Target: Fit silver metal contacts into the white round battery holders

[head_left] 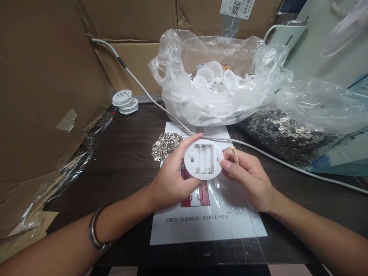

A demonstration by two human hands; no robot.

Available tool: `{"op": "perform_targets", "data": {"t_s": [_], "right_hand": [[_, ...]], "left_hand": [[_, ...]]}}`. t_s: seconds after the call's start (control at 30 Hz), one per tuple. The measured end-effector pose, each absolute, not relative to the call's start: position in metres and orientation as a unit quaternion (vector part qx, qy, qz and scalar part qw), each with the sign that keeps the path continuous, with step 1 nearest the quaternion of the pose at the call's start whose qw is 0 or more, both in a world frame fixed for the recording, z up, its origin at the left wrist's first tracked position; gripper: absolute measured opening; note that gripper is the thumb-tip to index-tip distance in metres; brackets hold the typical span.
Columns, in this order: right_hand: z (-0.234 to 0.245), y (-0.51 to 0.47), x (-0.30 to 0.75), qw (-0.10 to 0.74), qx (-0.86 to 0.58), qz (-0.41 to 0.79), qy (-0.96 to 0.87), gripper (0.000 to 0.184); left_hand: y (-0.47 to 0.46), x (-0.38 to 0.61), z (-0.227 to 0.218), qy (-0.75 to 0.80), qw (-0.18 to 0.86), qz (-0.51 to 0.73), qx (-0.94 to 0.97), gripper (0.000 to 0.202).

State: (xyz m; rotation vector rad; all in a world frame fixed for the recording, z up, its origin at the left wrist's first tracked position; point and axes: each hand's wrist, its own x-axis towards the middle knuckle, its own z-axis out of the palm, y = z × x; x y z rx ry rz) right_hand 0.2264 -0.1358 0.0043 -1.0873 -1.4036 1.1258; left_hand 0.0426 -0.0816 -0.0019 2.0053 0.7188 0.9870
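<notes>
A round white plastic battery holder [204, 159] with metal springs in its slots is held up above a printed sheet [198, 232]. My left hand [172, 176] grips it from the left, thumb below and fingers along the upper rim. At its right edge, the thumb of my right hand [250, 174] touches or nearly touches the rim. That hand is closed around a short pale stick [235, 155], whose upper end pokes out between the fingers. Just left of the holder lies a pile of small metal contact pieces [166, 145].
Several white holders [125, 101] are stacked at the back left. A clear plastic bag [218, 103] of more holders stands behind my hands. To the right sits a bag of metal pieces [287, 132]. A white cable [264, 151] crosses the dark table; cardboard [129, 19] walls the back.
</notes>
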Motion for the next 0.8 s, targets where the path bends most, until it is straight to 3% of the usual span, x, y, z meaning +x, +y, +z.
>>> {"op": "perform_targets", "data": {"t_s": [0.17,0.33,0.8], "right_hand": [[0.0088,-0.1339,0.2245,0.504,-0.437,0.554,-0.498,0.032],[0.0144,-0.1310,0.2212,0.474,-0.424,0.670,-0.383,0.032],[0.0128,-0.1311,0.2200,0.476,-0.422,0.680,-0.365,0.037]], "left_hand": [[-0.0828,0.0427,-0.0019,0.287,0.447,0.392,0.751,0.082],[-0.0821,0.0439,0.0024,0.321,0.469,0.384,0.727,0.063],[-0.0822,0.0440,0.0012,0.338,0.460,0.386,0.725,0.059]]}}
